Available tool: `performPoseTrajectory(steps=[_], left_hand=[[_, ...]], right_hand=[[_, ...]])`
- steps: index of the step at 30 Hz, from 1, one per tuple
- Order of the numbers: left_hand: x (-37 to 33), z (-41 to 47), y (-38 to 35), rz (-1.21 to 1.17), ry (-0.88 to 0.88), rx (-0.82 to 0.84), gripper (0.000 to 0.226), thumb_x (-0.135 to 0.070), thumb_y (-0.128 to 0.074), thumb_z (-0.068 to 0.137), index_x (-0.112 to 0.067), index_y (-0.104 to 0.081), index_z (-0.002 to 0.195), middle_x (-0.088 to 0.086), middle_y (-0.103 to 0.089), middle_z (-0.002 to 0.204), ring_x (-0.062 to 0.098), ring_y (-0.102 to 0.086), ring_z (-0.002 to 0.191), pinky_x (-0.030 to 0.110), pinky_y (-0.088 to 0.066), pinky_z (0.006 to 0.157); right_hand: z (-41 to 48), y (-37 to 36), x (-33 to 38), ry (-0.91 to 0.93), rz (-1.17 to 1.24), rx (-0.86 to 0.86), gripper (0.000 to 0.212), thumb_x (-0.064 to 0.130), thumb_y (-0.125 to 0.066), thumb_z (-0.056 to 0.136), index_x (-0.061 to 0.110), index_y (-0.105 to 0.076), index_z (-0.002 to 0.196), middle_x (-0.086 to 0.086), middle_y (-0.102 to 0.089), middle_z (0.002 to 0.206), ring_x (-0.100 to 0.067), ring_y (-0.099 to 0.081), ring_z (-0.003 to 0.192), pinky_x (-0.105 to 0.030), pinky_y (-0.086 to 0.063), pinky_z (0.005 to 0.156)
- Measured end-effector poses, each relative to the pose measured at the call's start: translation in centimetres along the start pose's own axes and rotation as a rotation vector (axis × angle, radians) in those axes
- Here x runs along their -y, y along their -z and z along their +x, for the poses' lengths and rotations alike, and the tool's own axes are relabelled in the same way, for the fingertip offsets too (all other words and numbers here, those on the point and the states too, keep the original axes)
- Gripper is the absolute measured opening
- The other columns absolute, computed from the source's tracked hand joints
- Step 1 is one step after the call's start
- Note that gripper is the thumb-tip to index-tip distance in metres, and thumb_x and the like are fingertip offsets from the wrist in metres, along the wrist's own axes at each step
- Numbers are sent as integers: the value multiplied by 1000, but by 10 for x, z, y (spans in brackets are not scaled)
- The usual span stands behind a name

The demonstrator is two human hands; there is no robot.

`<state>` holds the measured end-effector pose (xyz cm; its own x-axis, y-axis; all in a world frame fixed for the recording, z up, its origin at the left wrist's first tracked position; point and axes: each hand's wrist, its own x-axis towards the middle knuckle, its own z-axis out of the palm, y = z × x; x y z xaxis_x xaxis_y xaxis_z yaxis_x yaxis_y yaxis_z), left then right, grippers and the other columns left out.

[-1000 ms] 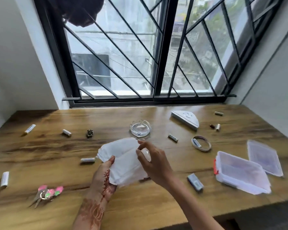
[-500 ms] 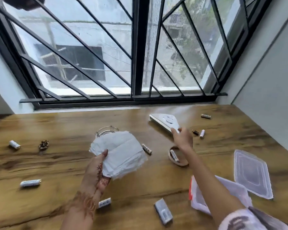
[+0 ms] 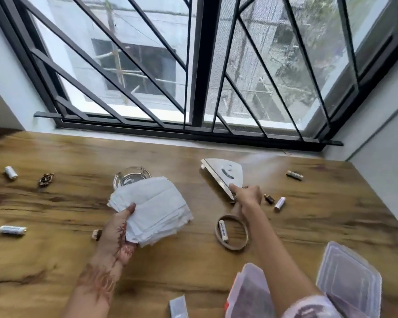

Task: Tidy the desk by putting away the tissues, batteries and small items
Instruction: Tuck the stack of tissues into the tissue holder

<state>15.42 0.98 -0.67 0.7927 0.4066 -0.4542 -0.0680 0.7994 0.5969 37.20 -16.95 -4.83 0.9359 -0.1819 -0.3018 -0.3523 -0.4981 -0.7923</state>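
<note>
Wooden desk point(image 3: 193, 267) under a barred window point(image 3: 198, 65), clutter spread all over it. Your left hand point(image 3: 116, 228) grips the stack of tissues point(image 3: 152, 205): thumb lies on top at the stack's near-left edge, fingers are hidden underneath. You hold the stack up over the desk, tilted, and it partly covers a glass ashtray point(image 3: 130, 177) behind it. Your right hand point(image 3: 248, 196) is stretched forward, thumb and curled fingers pinching the near corner of the white triangular holder point(image 3: 225, 173), which sits at the far middle of the desk.

Batteries lie loose:
- far-left battery point(image 3: 10, 172), near a brown patterned clip point(image 3: 46, 179)
- near-left battery point(image 3: 12, 230), well apart from your left hand
- far-right battery point(image 3: 294, 175), close to the wall
- short battery point(image 3: 280, 203), just right of your right hand, with a small brown item point(image 3: 269, 199) between them
- ringed battery point(image 3: 223, 231), lying inside a tan ring point(image 3: 232, 247) under your right wrist

A brown-tipped piece point(image 3: 97, 234) sits just left of your left hand; cannot tell what it is. Clear plastic box point(image 3: 246, 292) stands open at the near edge, partly under your right forearm, with its lid point(image 3: 347, 276) beside it to the right. Grey flat item point(image 3: 178, 306) is cut off by the bottom edge.
</note>
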Motion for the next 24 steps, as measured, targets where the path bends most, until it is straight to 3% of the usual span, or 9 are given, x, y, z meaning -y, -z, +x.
performPoseTrajectory(steps=[3,6,10,14,16,21,24], left_hand=[[-2,0,4,-4,-9,-35,28,-14,-40,95,0,-54,115,9,-74,75,19,-71,65,33,-55,45],[-11,1,8,27,2,-42,22,-16,-41,96,-6,-58,106,8,-74,72,20,-71,63,35,-55,44],[-29,-6,17,60,-14,-5,23,-17,-38,97,-8,-59,98,6,-74,71,19,-71,61,35,-55,43],[-52,-12,35,52,-26,-2,28,-16,-38,97,-7,-64,90,6,-74,69,18,-71,60,35,-55,42],[-62,-12,43,50,-37,7,39,-16,-38,96,-8,-73,80,6,-74,71,18,-71,63,35,-56,44],[-82,-16,68,52,-64,10,21,-14,-39,96,-10,-59,97,4,-74,69,15,-71,63,34,-57,47],[-91,-17,80,64,-58,10,20,-14,-39,96,-10,-58,98,4,-74,69,14,-71,64,34,-57,48]], right_hand=[[-8,-1,1,19,72,-22,30,24,-78,66,14,-53,55,-11,-64,77,-20,-57,71,-28,-44,64],[-21,0,10,59,137,-34,27,22,-81,65,12,-56,62,-10,-65,79,-21,-58,69,-28,-47,63],[-55,1,25,156,114,-112,42,22,-82,64,10,-52,91,-11,-67,94,-29,-63,85,-40,-52,80],[-107,-10,33,312,189,-123,61,17,-78,68,13,-40,116,-9,-64,102,-26,-63,88,-42,-53,79],[-133,-21,29,412,200,-136,55,16,-76,66,16,-49,114,-7,-64,101,-23,-63,86,-41,-53,78],[-198,-56,-7,563,42,-119,37,13,-75,68,11,-59,101,-3,-59,94,-20,-56,86,-28,-43,75],[-220,-76,-27,554,-59,-119,40,12,-75,69,12,-58,106,-3,-61,102,-22,-58,95,-30,-44,79]])
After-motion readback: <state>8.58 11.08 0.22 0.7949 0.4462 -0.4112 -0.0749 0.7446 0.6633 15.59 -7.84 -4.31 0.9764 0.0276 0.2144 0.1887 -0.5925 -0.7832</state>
